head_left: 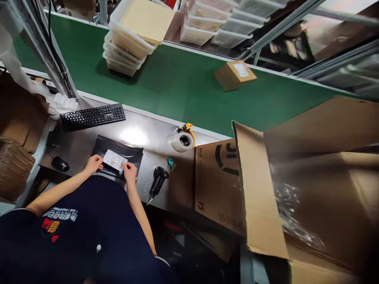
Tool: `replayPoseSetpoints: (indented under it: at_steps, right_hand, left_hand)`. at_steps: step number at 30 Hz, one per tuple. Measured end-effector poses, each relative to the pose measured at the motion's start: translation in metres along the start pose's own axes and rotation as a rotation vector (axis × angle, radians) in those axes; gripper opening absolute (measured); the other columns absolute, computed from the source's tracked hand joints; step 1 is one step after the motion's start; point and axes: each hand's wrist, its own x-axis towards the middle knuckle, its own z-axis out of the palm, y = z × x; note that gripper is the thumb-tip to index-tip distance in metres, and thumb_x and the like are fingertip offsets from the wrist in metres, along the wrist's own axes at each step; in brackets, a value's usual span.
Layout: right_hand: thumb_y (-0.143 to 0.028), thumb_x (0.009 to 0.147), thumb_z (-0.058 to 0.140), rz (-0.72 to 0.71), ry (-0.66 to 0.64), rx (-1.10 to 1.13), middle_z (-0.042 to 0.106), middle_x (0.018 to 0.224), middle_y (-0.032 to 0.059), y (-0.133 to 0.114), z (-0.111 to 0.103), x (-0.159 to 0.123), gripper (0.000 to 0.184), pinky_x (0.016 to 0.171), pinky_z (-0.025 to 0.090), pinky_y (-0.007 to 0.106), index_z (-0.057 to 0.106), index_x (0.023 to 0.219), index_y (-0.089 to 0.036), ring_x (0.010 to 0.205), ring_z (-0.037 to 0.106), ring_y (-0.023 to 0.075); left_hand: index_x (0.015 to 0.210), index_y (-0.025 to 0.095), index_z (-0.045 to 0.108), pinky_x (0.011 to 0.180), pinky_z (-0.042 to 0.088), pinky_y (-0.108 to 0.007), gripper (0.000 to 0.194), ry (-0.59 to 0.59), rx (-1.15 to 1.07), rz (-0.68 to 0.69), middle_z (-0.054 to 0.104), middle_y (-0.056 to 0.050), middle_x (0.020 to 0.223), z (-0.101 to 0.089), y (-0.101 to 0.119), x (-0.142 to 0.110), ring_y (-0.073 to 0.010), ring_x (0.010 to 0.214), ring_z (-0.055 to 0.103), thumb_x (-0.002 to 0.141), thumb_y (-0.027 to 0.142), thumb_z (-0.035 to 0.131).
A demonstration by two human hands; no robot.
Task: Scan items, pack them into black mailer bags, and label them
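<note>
A white printed label (114, 159) is held by its two ends over a black plastic mailer bag (130, 152) that lies on the metal table. My left hand (94, 163) pinches the label's left end between thumb and finger. At the right end, my right hand (129, 170) has its fingers closed on the label's edge. Whether the label touches the bag along its whole length I cannot tell. To the right of the bag lies a black handheld barcode scanner (158, 179), with a small teal tape roll (171, 162) beside it.
A black keyboard (93, 117) and a mouse (60, 164) are at the left. A tape dispenser (183, 140) stands near the green conveyor belt (177, 86), which carries stacked white baskets (124, 59) and a small carton (235, 75). Large open cardboard boxes (260, 189) fill the right.
</note>
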Motion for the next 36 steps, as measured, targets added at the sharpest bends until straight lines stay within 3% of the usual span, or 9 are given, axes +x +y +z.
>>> replayPoseSetpoints:
  at_steps: [3,6,11,18,22,25,29,32,36]
  right_hand:
    - [-0.047,0.078,0.065,-0.003,0.041,-0.199,0.068,0.084,0.0070,0.012,0.007,0.008,0.027,0.086,0.048,0.039,0.067,0.070,-0.021,0.083,0.060,0.0234]
    - [-0.043,0.083,0.064,-0.012,0.055,-0.376,0.069,0.096,0.0106,0.018,0.010,0.011,0.024,0.095,0.046,0.043,0.066,0.073,-0.021,0.094,0.060,0.0266]
    - [-0.043,0.090,0.066,-0.065,0.060,-0.557,0.067,0.122,0.0215,0.022,0.003,0.007,0.031,0.113,0.039,0.054,0.072,0.102,-0.015,0.123,0.057,0.0370]
    - [-0.042,0.101,0.053,-0.535,-0.482,-0.760,0.038,0.173,0.0119,0.044,-0.002,-0.006,0.065,0.136,0.009,0.055,0.043,0.162,-0.020,0.162,0.029,0.0299]
    - [-0.043,0.102,0.051,-0.402,-0.401,-0.818,0.033,0.175,0.0117,0.060,-0.030,-0.017,0.067,0.135,0.003,0.060,0.040,0.164,-0.019,0.165,0.024,0.0312]
    - [-0.043,0.099,0.053,-0.290,-0.174,-0.691,0.035,0.174,0.0160,0.058,-0.043,-0.020,0.067,0.134,0.007,0.062,0.045,0.160,-0.015,0.164,0.026,0.0335]
    - [-0.043,0.092,0.060,0.010,0.272,-0.409,0.049,0.162,0.0238,0.033,-0.030,0.006,0.073,0.126,0.035,0.051,0.047,0.155,-0.010,0.151,0.045,0.0325]
    - [-0.049,0.086,0.069,0.133,0.391,-0.341,0.071,0.132,0.0214,0.008,-0.020,0.035,0.070,0.109,0.051,0.044,0.058,0.142,-0.009,0.126,0.064,0.0308]
    - [-0.049,0.084,0.074,0.030,0.512,-0.392,0.047,0.162,0.0288,-0.016,0.003,0.039,0.089,0.127,0.031,0.053,0.044,0.156,-0.006,0.152,0.042,0.0383]
  left_hand:
    - [0.078,0.021,0.058,0.061,0.057,-0.032,0.026,-0.031,0.231,-0.014,0.064,0.000,0.068,0.004,-0.015,0.017,-0.0184,0.056,0.067,0.089,0.044,0.065]
    - [0.074,0.021,0.060,0.080,0.058,-0.038,0.017,-0.064,0.470,0.041,0.070,-0.006,0.072,0.004,-0.020,0.028,-0.0270,0.079,0.074,0.089,0.030,0.063]
    - [0.094,0.014,0.075,0.107,0.048,-0.057,0.022,-0.193,0.717,0.229,0.075,-0.025,0.114,0.002,-0.013,0.032,-0.0435,0.122,0.067,0.093,0.027,0.057]
    - [0.160,0.021,0.049,0.136,0.007,-0.047,0.067,-0.635,0.943,0.742,0.040,-0.011,0.172,-0.001,-0.010,0.050,-0.0290,0.162,0.031,0.097,0.040,0.059]
    - [0.163,0.029,0.044,0.135,0.000,-0.056,0.064,-0.504,1.133,0.736,0.031,-0.008,0.175,-0.032,-0.026,0.066,-0.0308,0.165,0.023,0.101,0.043,0.052]
    - [0.164,0.025,0.043,0.133,0.001,-0.066,0.066,-0.315,1.160,0.667,0.026,-0.012,0.177,-0.056,-0.039,0.070,-0.0362,0.166,0.017,0.101,0.043,0.051]
    - [0.165,0.008,0.033,0.132,0.020,-0.063,0.076,-0.008,0.977,0.541,0.023,-0.025,0.176,-0.067,-0.048,0.077,-0.0418,0.164,0.020,0.099,0.043,0.050]
    - [0.166,0.002,0.022,0.127,0.036,-0.057,0.088,0.118,0.767,0.418,0.042,-0.031,0.165,-0.062,-0.039,0.087,-0.0421,0.154,0.042,0.096,0.044,0.055]
    - [0.167,-0.002,0.014,0.128,0.029,-0.066,0.094,0.142,0.793,0.567,0.033,-0.036,0.168,-0.047,-0.010,0.098,-0.0470,0.158,0.032,0.097,0.047,0.053]
